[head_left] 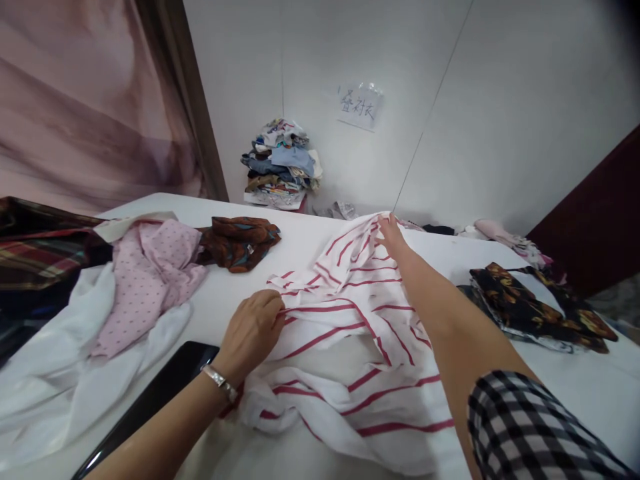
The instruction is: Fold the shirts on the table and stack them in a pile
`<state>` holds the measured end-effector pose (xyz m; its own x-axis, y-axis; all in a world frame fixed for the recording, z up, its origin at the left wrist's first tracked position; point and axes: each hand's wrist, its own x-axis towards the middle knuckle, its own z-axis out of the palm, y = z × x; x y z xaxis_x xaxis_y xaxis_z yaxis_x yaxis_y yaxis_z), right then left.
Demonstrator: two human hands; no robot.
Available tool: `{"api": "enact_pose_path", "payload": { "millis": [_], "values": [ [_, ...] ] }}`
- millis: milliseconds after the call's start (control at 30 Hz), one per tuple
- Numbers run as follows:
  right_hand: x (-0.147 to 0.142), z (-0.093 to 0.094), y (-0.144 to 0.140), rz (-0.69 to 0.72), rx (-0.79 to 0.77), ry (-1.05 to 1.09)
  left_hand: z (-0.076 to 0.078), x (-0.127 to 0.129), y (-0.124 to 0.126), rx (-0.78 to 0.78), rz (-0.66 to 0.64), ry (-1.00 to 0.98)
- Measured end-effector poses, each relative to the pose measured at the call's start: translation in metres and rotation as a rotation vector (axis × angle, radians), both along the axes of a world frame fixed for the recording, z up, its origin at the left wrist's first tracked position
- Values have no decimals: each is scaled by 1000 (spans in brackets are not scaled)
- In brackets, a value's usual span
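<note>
Now I note left hand (253, 331) fingers pinched together on the white red-striped cotton shirt (350, 347); right hand (391, 235) fingers clamp its far edge.

Handwritten Chinese characters "叠衬衣" on a paper sign (359, 107) on the wall (500, 100).

White garment with thin red stripes (350, 333): rumpled, spread loosely over white table surface, centre of view. Stripes running diagonally, fabric bunched and folded over along 6 o'clock edge. Far edge lifted into a peak toward 12 o'clock. Left edge gathered into pleats at 9 o'clock. Lower right part hidden.
</note>
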<state>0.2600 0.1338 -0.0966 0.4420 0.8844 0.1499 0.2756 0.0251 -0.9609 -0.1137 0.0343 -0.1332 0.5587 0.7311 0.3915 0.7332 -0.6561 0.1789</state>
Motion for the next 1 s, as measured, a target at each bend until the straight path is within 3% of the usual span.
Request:
{"api": "enact_pose_path", "payload": {
  "millis": [67,167,333,433,533,633,767,833,933,1000],
  "values": [
    [1,0,-19,13,-62,24,-5,-2,-2,-56,-70,-94],
    [-3,-9,-73,56,-182,0,-12,-5,-12,-204,-150,-183],
    [-20,-34,-218,251,-330,-210,-9,-11,-33,-395,-150,-168],
    [-37,-52,-311,246,-309,-478,-4,-15,-41,-425,-115,-119],
    [-57,-68,-372,383,-308,-674,1,-17,-46,-416,-92,-173],
    [-73,-79,-388,478,-287,-803,4,-17,-50,-387,-61,-237],
    [-82,-84,-360,338,-175,-900,7,-14,-54,-356,-10,-251],
    [-77,-78,-347,334,-129,-897,12,-13,-56,-356,14,-233],
    [-56,-59,-352,269,-75,-681,21,-18,-61,-350,65,-240],
    [-35,-42,-374,84,-31,-426,27,-25,-67,-341,90,-238]
  ]
}}
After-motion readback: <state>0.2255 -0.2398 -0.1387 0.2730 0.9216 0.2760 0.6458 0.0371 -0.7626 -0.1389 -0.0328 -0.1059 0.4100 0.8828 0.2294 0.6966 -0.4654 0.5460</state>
